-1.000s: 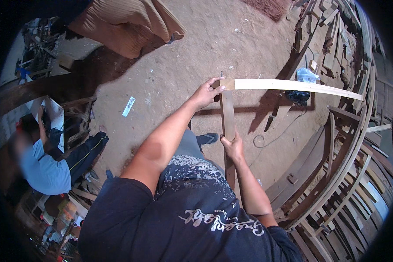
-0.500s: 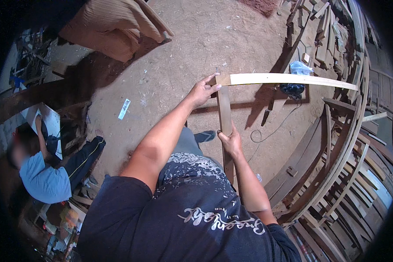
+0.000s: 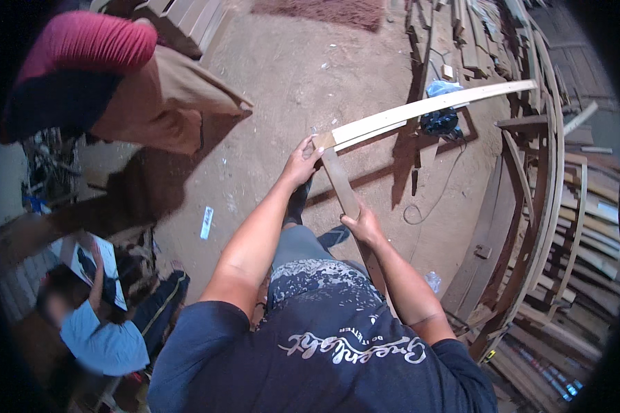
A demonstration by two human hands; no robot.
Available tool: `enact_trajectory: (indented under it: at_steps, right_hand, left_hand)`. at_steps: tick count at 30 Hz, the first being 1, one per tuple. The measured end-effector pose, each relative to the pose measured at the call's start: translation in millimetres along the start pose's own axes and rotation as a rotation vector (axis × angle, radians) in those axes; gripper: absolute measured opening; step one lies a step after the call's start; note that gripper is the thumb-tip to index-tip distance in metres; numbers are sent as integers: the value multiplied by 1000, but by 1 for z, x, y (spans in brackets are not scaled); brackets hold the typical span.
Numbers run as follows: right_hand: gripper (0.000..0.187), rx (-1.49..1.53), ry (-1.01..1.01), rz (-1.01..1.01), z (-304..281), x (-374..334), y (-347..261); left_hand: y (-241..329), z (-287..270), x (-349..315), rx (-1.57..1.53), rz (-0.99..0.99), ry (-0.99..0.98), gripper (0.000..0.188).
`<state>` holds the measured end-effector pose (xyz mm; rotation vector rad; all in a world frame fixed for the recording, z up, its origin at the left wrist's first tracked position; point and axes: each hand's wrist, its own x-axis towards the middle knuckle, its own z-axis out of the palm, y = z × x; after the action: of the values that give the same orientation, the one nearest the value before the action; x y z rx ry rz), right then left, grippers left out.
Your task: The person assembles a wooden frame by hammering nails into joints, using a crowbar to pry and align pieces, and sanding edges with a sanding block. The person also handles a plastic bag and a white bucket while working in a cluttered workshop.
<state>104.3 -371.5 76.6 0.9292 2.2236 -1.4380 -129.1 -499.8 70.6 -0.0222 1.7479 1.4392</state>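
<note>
I hold a wooden piece with two arms joined at a corner. Its brown wooden post (image 3: pixel 339 184) runs back toward my body, and a long pale wooden strip (image 3: pixel 434 104) stretches off to the far right from the joint. My left hand (image 3: pixel 300 164) is closed at the corner, its fingers around the joint end. Partway down, my right hand (image 3: pixel 365 226) wraps the post with its thumb across the top. The post's near end is partly hidden by my right arm and shirt.
Stacked lumber (image 3: pixel 475 41) and a wooden rack (image 3: pixel 554 227) line the right. Plastic bags (image 3: pixel 442 120) and a looping cord (image 3: pixel 415 213) lie beyond the strip. One person (image 3: pixel 107 337) sits at lower left; brown draped cloth (image 3: pixel 165 103) is at upper left.
The wooden piece has turned, its strip now slanting up to the right and its corner further left and nearer me. Both hands keep their grip. A red garment has come into view at upper left.
</note>
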Motion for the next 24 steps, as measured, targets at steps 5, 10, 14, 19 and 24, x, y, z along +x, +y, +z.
enact_trajectory:
  at_steps: [5, 10, 14, 19, 24]
  right_hand:
    - [92, -71, -37, 15, -21, -9, -13]
    - [90, -53, 29, -4, -40, -12, 4]
    - [88, -77, 77, -54, -59, 5, 21]
    - [72, -159, 176, 23, -82, 38, 55]
    - [66, -254, 163, 171, -86, 82, 86]
  left_hand:
    - [-21, -8, 21, 113, -3, 16, 55]
    - [-13, 3, 19, 591, 224, 201, 49]
    - [-36, -2, 46, 634, 555, 239, 51]
    - [-17, 5, 38, 666, 511, 219, 58]
    - [14, 10, 32, 805, 517, 217, 52]
